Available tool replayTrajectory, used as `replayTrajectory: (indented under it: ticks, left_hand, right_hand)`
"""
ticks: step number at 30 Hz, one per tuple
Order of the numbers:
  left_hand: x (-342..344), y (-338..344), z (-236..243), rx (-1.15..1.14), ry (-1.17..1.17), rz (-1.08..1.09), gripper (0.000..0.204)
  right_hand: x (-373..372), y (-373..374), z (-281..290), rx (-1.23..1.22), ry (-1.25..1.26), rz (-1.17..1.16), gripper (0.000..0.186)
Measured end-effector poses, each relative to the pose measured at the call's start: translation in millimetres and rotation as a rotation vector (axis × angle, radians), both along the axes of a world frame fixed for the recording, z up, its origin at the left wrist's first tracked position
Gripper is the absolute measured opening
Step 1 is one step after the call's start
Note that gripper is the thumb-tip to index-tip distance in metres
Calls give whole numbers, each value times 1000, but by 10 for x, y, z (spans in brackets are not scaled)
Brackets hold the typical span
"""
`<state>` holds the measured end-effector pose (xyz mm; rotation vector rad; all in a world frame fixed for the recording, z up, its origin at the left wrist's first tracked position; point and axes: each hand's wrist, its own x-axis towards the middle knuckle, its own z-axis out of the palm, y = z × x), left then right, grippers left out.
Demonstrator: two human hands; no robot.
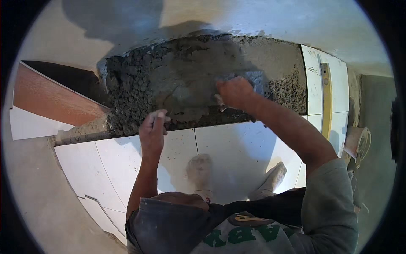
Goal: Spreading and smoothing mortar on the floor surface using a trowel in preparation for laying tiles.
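My right hand (237,94) is closed on a flat metal trowel (255,77), its blade lying on the wet grey mortar bed (194,59). Much of the blade and its handle is hidden beneath the hand. My left hand (153,129) hovers over the near edge of the mortar, its fingers curled together; whatever they hold, if anything, I cannot make out. The mortar looks smoothed in the middle and lumpy at its left and right ends.
White floor tiles (228,146) border the mortar on the near side, with my feet on them. A yellow spirit level (326,99) lies on tiles at the right, near a bucket (355,142). Leaning at the left are tile pieces (55,91). A wall (253,17) rises behind.
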<state>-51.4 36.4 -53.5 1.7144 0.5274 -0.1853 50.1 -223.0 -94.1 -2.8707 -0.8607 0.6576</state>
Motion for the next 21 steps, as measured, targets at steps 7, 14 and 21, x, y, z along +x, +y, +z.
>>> replayTrajectory:
  ticks: [7,14,21]
  left_hand:
    - [-173,104,-67,6,77,48,29]
    - [-123,102,-219,-14,99,55,27]
    - [-92,108,-219,-1,81,52,28]
  right_hand:
    - [-52,-277,134,-41,24,-12,41]
    - [-468,-82,46,73,75,34,40]
    - [-348,236,-181,96,59,15,37]
